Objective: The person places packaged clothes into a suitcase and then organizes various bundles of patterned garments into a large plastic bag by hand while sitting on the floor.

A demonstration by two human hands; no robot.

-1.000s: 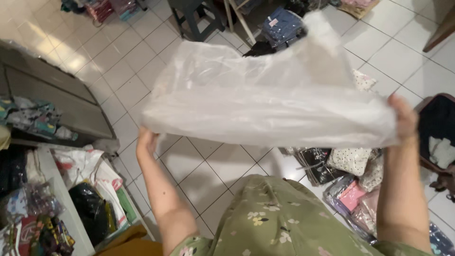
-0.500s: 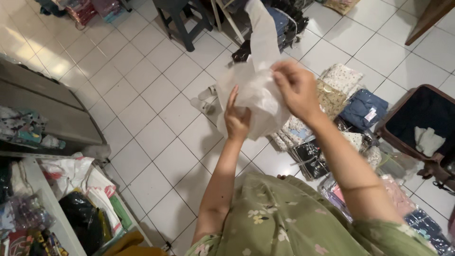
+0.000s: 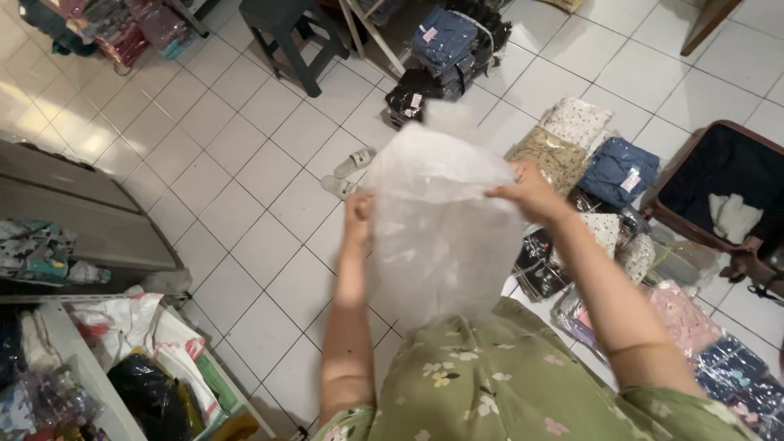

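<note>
I hold a large translucent white plastic bag (image 3: 441,237) up in front of me, hanging down over my green floral lap. My left hand (image 3: 358,211) grips its upper left edge. My right hand (image 3: 529,194) pinches its upper right edge. The bag's top bulges upward between my hands, and the bag hides part of the floor behind it.
Folded clothes in clear packets (image 3: 600,163) lie stacked on the white tiled floor at right, next to an open dark suitcase (image 3: 727,192). A pair of white slippers (image 3: 347,173) lies ahead. A dark stool (image 3: 286,37) stands at the back. Shelves (image 3: 90,367) with bags stand at left.
The bag was spread wide, then bunched between my hands, and now hangs lengthwise. My hands came together and then parted to the bag's top corners.
</note>
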